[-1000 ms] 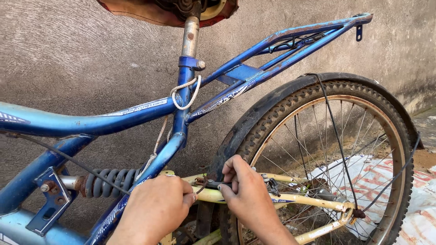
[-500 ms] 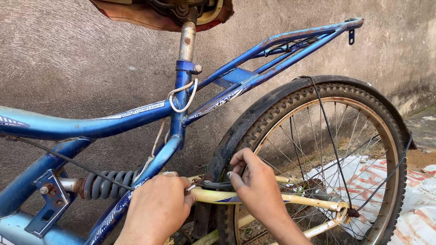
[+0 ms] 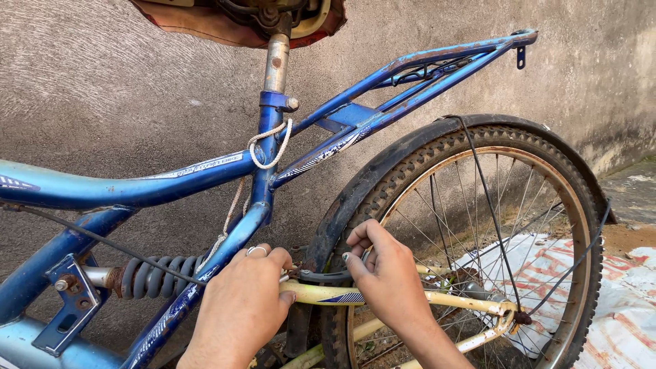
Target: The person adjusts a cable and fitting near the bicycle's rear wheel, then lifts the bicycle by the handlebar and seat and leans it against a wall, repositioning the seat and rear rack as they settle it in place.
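A blue bicycle frame (image 3: 137, 188) leans by a grey wall, with a rusty rear wheel (image 3: 478, 232) under a black mudguard (image 3: 383, 171). My left hand (image 3: 242, 307) grips the pale yellow rear stay (image 3: 321, 294) near its front end, fingers curled around it; a ring sits on one finger. My right hand (image 3: 386, 277) pinches the dark curved brake piece (image 3: 324, 277) at the tyre's front edge, just above the stay. A black cable (image 3: 102, 239) runs along the frame to this spot.
A coil spring shock (image 3: 154, 277) sits left of my hands. A blue rear carrier rack (image 3: 444, 61) reaches over the wheel, and the saddle (image 3: 239, 17) is at top. A white printed sack (image 3: 615, 301) lies on the ground behind the spokes.
My right hand lifted off the yellow stay and went to the dark brake piece at the tyre. My left hand shifted up a little, its fingers now over the stay.
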